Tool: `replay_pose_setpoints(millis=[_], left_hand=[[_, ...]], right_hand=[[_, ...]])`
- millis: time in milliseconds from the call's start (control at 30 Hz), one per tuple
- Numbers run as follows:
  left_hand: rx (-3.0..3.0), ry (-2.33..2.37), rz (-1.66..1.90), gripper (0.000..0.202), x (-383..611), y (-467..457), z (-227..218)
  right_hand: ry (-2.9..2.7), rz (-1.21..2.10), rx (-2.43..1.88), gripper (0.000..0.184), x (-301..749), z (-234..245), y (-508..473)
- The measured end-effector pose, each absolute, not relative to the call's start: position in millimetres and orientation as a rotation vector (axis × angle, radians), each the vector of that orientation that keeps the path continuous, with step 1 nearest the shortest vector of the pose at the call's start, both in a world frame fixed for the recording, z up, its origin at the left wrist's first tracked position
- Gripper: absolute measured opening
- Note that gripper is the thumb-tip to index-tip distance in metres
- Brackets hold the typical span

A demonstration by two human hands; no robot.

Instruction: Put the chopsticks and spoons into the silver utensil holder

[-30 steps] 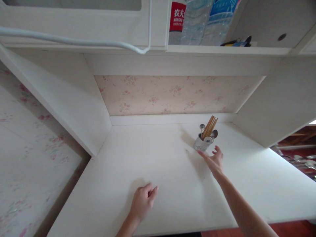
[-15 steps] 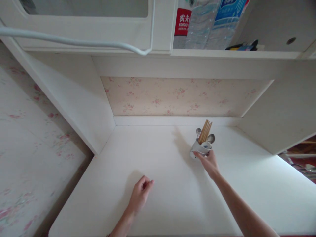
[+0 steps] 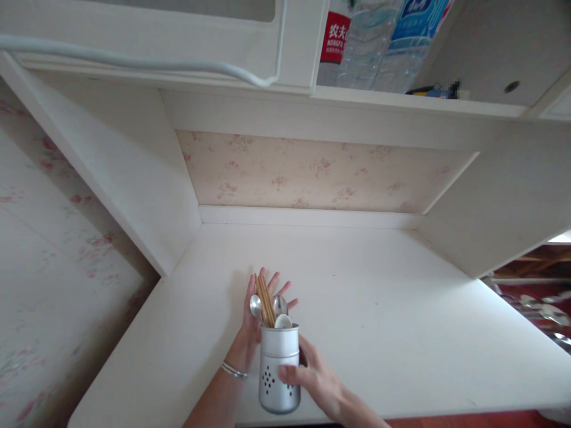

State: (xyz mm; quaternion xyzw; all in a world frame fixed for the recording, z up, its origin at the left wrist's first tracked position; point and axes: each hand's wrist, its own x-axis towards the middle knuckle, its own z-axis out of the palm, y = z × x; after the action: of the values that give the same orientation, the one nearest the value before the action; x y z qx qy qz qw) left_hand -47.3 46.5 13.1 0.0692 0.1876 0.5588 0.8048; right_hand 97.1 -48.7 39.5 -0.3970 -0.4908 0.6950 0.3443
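Note:
My right hand (image 3: 307, 374) is wrapped round a silver metal utensil holder (image 3: 279, 371) with small drain holes in its side, held upright near the front of the white tabletop. Out of its mouth stick wooden chopsticks (image 3: 265, 302), a metal spoon (image 3: 256, 305) at the left, another metal spoon (image 3: 280, 305) and a white spoon (image 3: 284, 321). Behind these utensils, my left hand (image 3: 271, 285) is open with its fingers spread. Part of its palm is hidden by the holder and utensils; whether it touches them I cannot tell.
The white tabletop (image 3: 379, 333) runs back to a floral-papered wall panel (image 3: 312, 175). White side panels stand left and right. Overhead hangs a cabinet with a white cable (image 3: 134, 62) along it and plastic bottles (image 3: 366, 44) on its shelf. Spoons (image 3: 553, 312) lie at the far right.
My right hand has brought the utensil holder from the back right of the tabletop to the front middle. My left hand has uncurled and spread its fingers behind the utensils.

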Motion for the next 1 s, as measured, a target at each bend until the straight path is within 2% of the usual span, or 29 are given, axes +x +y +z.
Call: replay_pose_setpoints(millis=[200, 467, 700, 1000], left_hand=[[0.094, 0.31, 1.221, 0.039, -56.2, 44.3, 6.4], [0.011, 0.337, 1.191, 0.022, -60.1, 44.5, 3.1], [-0.089, 0.411, 1.198, 0.015, -60.1, 49.4, -8.0], [-0.045, 0.336, 1.2, 0.017, -65.0, 49.7, -13.0]], right_hand=[[-1.182, 1.91, -1.108, 0.041, 98.1, 40.5, -36.9], [-1.045, 2.148, -0.986, 0.047, 116.9, 39.7, -21.4], [-1.005, 2.356, -0.94, 0.058, 128.7, 33.2, -16.6], [-0.92, 2.38, -0.931, 0.057, 132.9, 24.4, -17.2]])
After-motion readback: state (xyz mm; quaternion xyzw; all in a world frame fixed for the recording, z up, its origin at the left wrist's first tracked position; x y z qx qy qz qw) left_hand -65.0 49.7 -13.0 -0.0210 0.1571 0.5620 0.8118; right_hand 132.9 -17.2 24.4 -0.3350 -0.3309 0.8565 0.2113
